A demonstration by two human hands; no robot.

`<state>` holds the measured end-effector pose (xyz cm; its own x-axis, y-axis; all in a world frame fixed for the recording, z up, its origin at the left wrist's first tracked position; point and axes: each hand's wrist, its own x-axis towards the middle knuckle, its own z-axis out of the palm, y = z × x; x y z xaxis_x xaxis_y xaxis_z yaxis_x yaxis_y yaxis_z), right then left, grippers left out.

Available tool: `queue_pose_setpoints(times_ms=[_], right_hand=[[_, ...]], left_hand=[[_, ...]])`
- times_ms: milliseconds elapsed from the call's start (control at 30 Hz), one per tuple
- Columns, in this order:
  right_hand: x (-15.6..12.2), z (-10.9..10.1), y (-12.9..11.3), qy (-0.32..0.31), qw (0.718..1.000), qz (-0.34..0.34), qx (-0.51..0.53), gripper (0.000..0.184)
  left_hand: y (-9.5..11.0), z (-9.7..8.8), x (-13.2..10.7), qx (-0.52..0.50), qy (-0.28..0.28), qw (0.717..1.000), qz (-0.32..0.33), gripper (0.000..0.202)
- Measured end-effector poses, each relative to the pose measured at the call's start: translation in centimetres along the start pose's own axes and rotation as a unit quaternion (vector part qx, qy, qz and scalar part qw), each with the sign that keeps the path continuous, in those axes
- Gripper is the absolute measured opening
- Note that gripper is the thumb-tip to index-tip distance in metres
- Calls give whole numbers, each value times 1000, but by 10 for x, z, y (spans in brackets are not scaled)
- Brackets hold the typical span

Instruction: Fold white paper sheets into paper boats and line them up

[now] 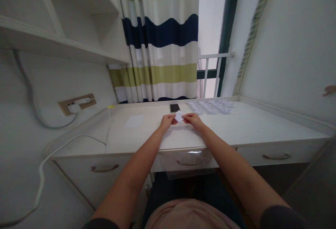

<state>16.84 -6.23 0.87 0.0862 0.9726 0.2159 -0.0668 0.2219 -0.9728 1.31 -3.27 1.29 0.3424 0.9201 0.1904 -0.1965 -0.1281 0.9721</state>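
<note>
Both my hands meet over the middle of the white desk (236, 127) and pinch a small white piece of paper (179, 116) between them. My left hand (167, 121) grips its left edge with closed fingers. Its right edge is held by the closed fingers of my right hand (192, 119). A dark phone (174, 108) lies flat just beyond the paper. A white sheet (134, 121) rests on the desk to the left of my hands. A spread of several small white folded pieces (210, 106) lies at the back right.
A striped curtain (160, 47) hangs behind the desk beside a window with a white rail (214, 68). A wall socket (77, 104) with a plug and white cable (42, 173) is on the left wall. Shelves (60, 43) overhang the left. Drawers (105, 167) run under the desk.
</note>
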Motion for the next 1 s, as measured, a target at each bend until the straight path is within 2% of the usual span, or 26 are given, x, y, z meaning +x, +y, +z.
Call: queue_pose_setpoints(times_ms=[233,400,567,733,1000], right_hand=[[-1,-2,0,7,1000,-23,8,31],[-3,-3,-1,21,996,-89,-10,35],[0,-3,1,18,990,-131,-56,27],[1,-4,3,5,991,-125,-55,27],[-1,-6,3,-6,993,-84,-78,30]], left_hand=[[1,-2,-3,15,-21,1000,10,24],[1,-3,-6,33,-39,998,25,25],[-1,-3,-5,49,-38,996,69,33],[-2,-3,-3,68,-50,995,53,22],[-4,-7,0,81,-32,993,77,20]])
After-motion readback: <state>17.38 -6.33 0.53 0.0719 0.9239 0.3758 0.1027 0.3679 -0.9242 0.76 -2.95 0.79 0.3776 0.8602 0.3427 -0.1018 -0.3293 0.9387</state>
